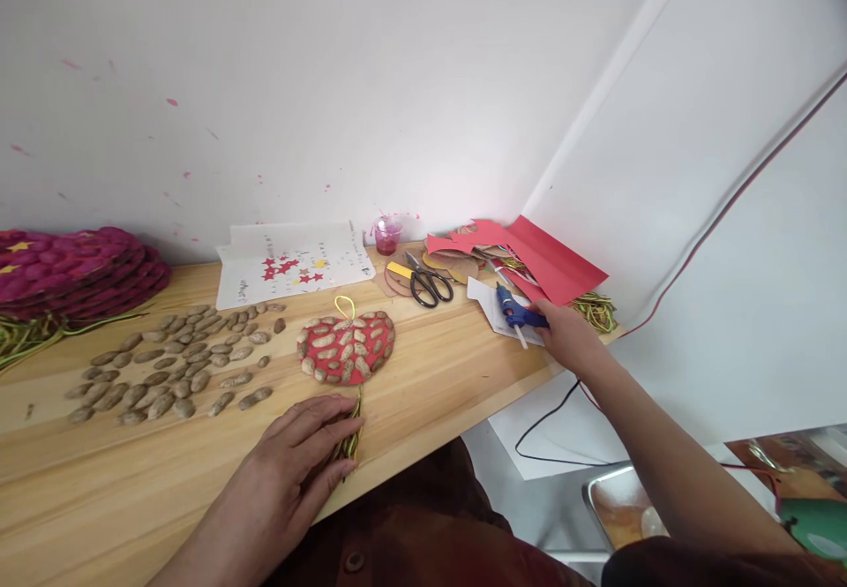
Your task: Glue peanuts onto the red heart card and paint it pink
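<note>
My left hand (pixel 301 450) rests on the wood table, fingers and thumb closed around a green and brown string tassel (pixel 354 437). The tassel hangs from the lower edge of a red, rounded cutout (pixel 344 347) covered with peanuts, which has a yellow loop (pixel 345 307) at its top. At the right, my right hand (pixel 567 333) grips the handle of a blue glue gun (pixel 513 307). A white glue stick (pixel 521 336) juts from the gun, which sits over a piece of white paper (pixel 488 301).
Loose peanuts (pixel 178 362) spread across the left. Behind them lies a white sheet (pixel 331 238) with small stars. Scissors (pixel 430 287), a plastic cup (pixel 387 236) and red card (pixel 556 260) are near the wall. Purple decorated pieces (pixel 79 274) are stacked far left. A cord (pixel 556 415) hangs below the table edge.
</note>
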Action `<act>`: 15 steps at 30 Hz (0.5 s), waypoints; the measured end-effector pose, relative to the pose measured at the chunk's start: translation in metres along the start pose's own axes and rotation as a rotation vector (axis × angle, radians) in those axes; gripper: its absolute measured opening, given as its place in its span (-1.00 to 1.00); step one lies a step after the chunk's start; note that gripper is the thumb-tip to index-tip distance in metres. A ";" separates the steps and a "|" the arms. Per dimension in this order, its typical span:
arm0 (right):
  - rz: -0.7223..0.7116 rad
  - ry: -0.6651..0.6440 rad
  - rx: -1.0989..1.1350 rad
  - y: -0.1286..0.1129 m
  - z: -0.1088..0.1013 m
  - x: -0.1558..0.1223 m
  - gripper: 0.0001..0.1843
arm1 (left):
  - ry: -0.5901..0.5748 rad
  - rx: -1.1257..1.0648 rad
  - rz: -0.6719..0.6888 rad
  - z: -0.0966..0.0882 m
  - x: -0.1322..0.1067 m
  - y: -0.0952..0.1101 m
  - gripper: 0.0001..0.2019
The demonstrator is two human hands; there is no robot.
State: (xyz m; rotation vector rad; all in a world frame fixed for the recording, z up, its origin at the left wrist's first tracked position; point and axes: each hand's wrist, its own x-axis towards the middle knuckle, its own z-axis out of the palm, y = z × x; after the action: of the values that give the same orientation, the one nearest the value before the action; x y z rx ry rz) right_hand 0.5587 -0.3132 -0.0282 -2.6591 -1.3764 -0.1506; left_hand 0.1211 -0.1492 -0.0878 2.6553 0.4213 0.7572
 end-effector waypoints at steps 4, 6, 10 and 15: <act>-0.001 0.011 0.034 0.000 0.001 0.000 -0.53 | -0.003 -0.009 0.004 0.001 0.000 -0.001 -0.70; 0.001 0.023 0.058 0.001 0.003 0.000 -0.55 | -0.008 -0.018 -0.003 0.001 0.001 -0.001 -0.70; -0.041 0.050 0.118 0.009 0.007 -0.001 -0.59 | -0.025 -0.060 -0.028 -0.001 0.002 0.005 -0.69; -0.149 0.225 0.162 0.001 0.000 -0.006 -0.69 | 0.006 -0.198 -0.089 -0.008 0.005 0.019 -0.77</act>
State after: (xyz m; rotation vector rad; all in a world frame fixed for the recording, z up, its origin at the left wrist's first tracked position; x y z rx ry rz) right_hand 0.5560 -0.3181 -0.0296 -2.3285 -1.4442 -0.3288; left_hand 0.1243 -0.1623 -0.0711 2.4346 0.4384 0.7391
